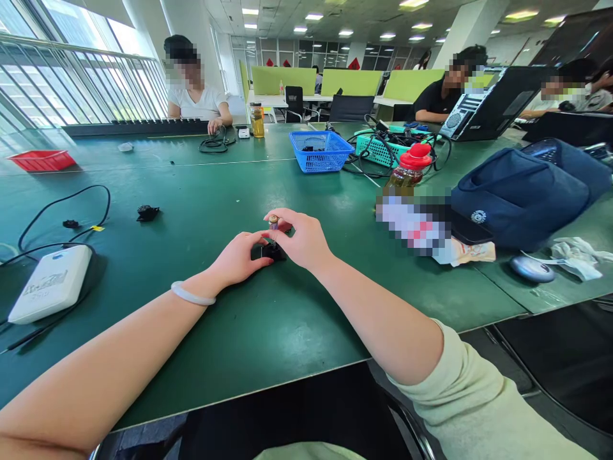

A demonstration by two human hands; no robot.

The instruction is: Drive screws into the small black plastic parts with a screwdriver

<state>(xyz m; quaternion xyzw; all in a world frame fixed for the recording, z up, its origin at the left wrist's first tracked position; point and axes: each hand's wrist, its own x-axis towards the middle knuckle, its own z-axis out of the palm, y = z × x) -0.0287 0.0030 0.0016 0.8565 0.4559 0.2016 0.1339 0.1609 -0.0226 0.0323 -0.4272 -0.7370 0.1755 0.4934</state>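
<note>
Low over the green table (182,211), my two hands meet in the middle of the view. Between the thumb and fingers of my right hand (302,237) is a small upright cylinder (273,222) with a gold-coloured end, battery-like in shape. A small black plastic part (274,252) sits just below it, gripped by my left hand (242,257) from the left side. My fingers cover much of both pieces, so I cannot tell whether they touch. Farther left lies another small black piece (147,213), apart from my hands.
At the left are a white box-shaped device (52,283) with black cables and a red tray (42,160). Ahead stand a blue basket (320,153) and a teal basket (378,150) of cables. To the right are a red-lidded bottle (414,160), a navy bag (522,191) and a mouse (532,269).
</note>
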